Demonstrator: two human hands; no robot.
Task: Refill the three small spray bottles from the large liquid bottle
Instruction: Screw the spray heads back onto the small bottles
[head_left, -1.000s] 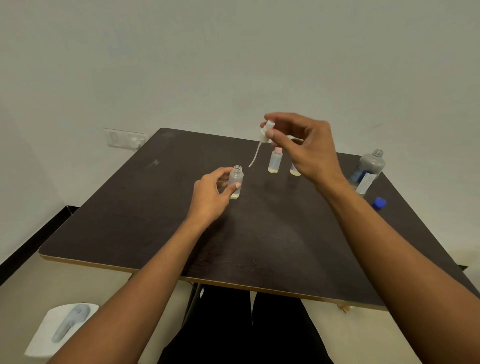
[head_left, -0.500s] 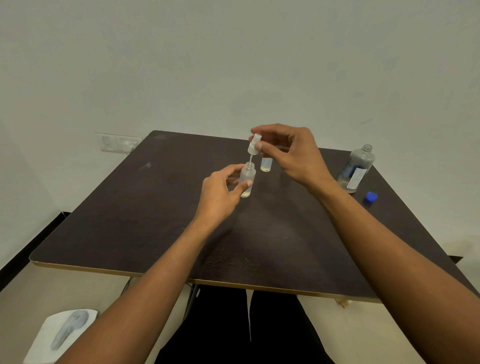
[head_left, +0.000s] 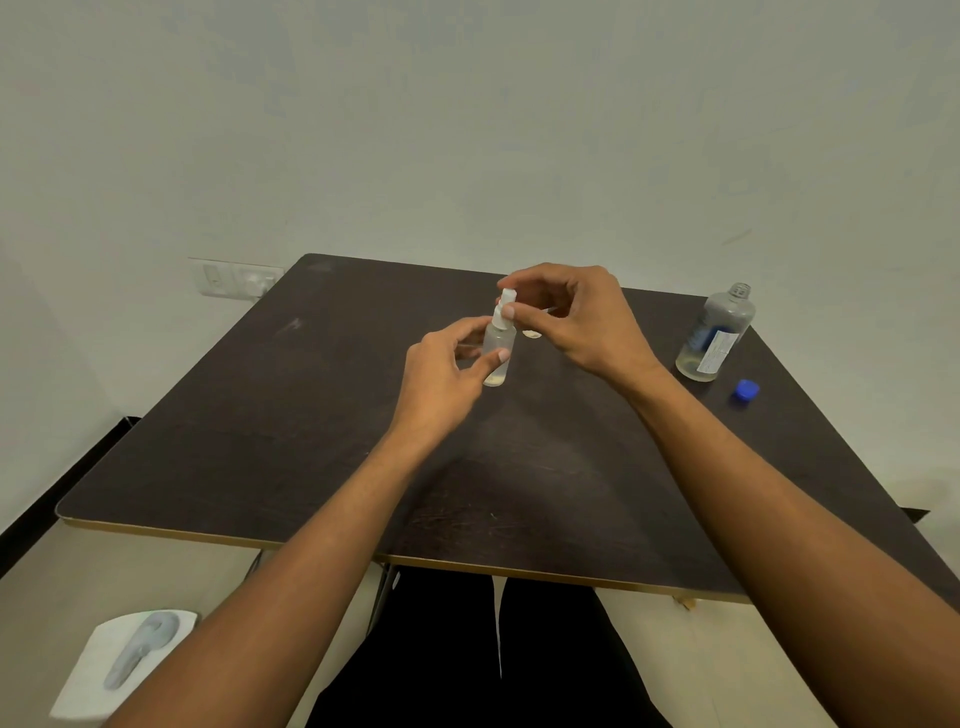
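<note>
A small clear spray bottle (head_left: 498, 351) is held just above the dark table (head_left: 291, 426), a little yellowish liquid at its bottom. My left hand (head_left: 441, 382) grips its body between thumb and fingers. My right hand (head_left: 576, 317) pinches the white spray head (head_left: 504, 306), which sits on the bottle's neck. Behind my right hand, only the base of another small bottle (head_left: 531, 333) shows; a third is hidden. The large liquid bottle (head_left: 717, 332) stands uncapped at the right, nearly empty, with its blue cap (head_left: 746, 389) lying beside it.
A wall socket plate (head_left: 234, 278) is by the table's far left corner. On the floor at lower left lies a white pad with a grey object (head_left: 132, 654). My dark-trousered legs (head_left: 483, 649) are under the near table edge.
My right hand brought the spray head down from above, fed its tube into the bottle, and set it on the neck. My left hand lifted the bottle slightly.
</note>
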